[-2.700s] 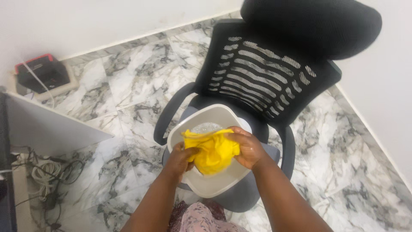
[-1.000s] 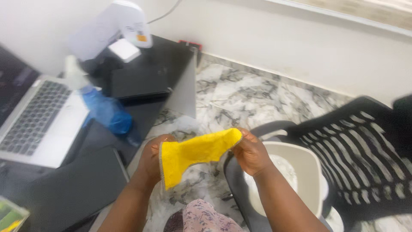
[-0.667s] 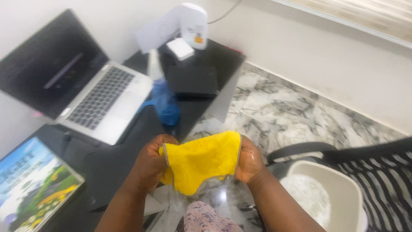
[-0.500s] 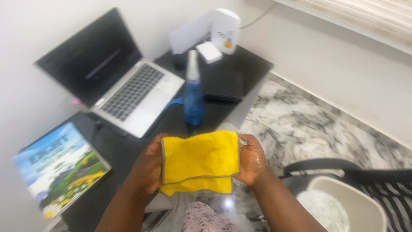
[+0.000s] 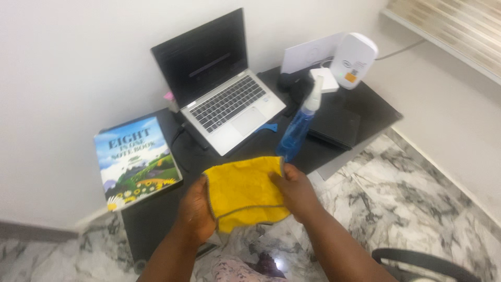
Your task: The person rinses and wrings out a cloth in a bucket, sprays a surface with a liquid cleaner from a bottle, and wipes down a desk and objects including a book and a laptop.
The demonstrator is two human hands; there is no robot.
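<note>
While we hold the yellow cloth (image 5: 244, 189) taut, both hands grip its edges.
Left hand (image 5: 196, 211) and right hand (image 5: 295, 189) have fingers clamped; swinging toward one o'clock could topple the blue spray bottle (image 5: 297, 129).

Plain white wall (image 5: 78, 62) far and left, dark skirting strip (image 5: 31, 230) at its foot near left. Floor (image 5: 417, 198) is glossy grey-white marble tile, bright glare spot near centre. Black bench (image 5: 365, 104) stands against the wall, corner jutting right. Slatted blind or window ledge (image 5: 449, 26) at far right top. Black chair armrest (image 5: 422, 258) at near right edge. Even, soft daylight.
</note>
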